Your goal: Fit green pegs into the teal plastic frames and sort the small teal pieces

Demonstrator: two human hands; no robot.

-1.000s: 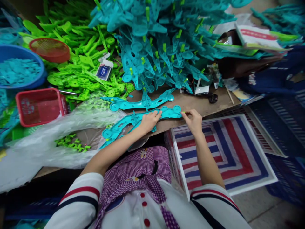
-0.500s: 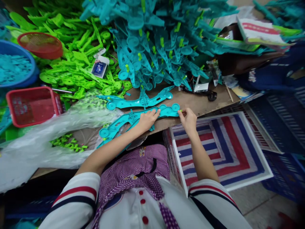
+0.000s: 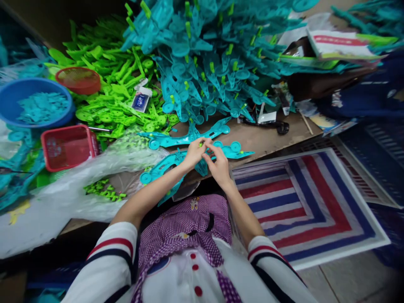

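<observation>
Near the surface's point(image 3: 268, 136) front edge, the left hand point(image 3: 193, 153) pinches a green piece point(image 3: 201, 144); the right hand's point(image 3: 220, 167) grip is unclear. Below, a striped-lined crate point(image 3: 342, 255) overhangs grey floor point(image 3: 350, 277).

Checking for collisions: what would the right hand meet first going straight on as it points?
The right hand would probably meet the left hand first; whether they already touch is hard to tell.

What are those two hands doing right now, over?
Left hand and right hand: close together, grip unclear. Green bit: at left hand. Near teal piece: under both hands. Far teal piece: close beyond.
</observation>
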